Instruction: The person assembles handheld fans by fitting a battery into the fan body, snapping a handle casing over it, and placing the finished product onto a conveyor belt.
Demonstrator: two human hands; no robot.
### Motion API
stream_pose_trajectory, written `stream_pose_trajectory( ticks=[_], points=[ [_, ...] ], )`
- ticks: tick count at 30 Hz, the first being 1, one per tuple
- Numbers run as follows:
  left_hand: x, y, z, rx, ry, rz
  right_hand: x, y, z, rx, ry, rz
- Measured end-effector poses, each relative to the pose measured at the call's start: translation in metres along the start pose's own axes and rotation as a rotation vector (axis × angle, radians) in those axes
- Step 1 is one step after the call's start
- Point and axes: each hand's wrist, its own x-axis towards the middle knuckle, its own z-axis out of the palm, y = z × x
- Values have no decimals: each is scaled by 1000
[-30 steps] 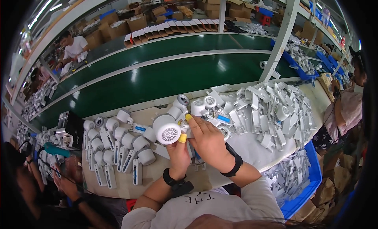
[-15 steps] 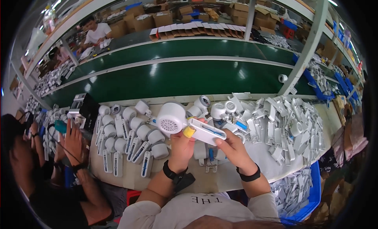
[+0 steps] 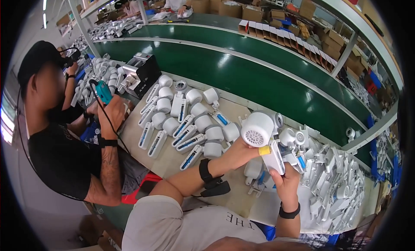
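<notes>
A white handheld fan [image 3: 258,131] with a round grille head is held up over the table. My left hand [image 3: 242,155] is closed around it where the head meets the handle; a yellow wrap [image 3: 264,150] shows at a fingertip. My right hand [image 3: 286,182] grips the lower end of the handle [image 3: 274,158], thumb on the near side. The handle points down toward me, and its inside is mostly turned from view. Below lies another fan body [image 3: 254,169] with its handle open and blue inside, partly hidden by my arms.
Left on the table lie rows of fans [image 3: 186,128] with open handles. A heap of white handle shells [image 3: 335,186] covers the right. A black machine [image 3: 140,76] stands at the back left. Beside me a co-worker holds a teal power screwdriver [image 3: 103,92]. A green conveyor [image 3: 216,78] runs behind.
The view has swung left, so the table appears further right and the co-worker shows more fully. The fan in my hands has turned, its handle now pointing down rather than right.
</notes>
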Motion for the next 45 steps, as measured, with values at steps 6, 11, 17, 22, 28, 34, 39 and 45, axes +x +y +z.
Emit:
stream_pose_trajectory(
  ticks=[6, 11, 17, 22, 28, 34, 39, 45],
  points=[
    [-7, 13, -19, 187, -23, 63, 8, -16, 4, -80, -153, -82],
    [-11, 4, -24, 113, 10, 47, 7, -13, 11, -66, -123, -62],
    [-19, 16, -38, 217, 185, 229, 15, -26, 16, 14, -238, -115],
    [-19, 84, -115, 854, 502, 293, 18, -24, 7, 19, -248, -115],
    [-40, 119, -207, 1967, 767, -62, 26, -19, 12, -93, -298, -207],
    [-39, 108, -236, 2214, 762, -250, 29, -18, 12, -82, -328, -204],
    [12, 84, -194, 2133, 507, 252, 27, -13, 10, -105, -360, -209],
    [75, 10, -157, 2204, 187, -1, 23, -14, 10, -138, -358, -190]
  ],
)
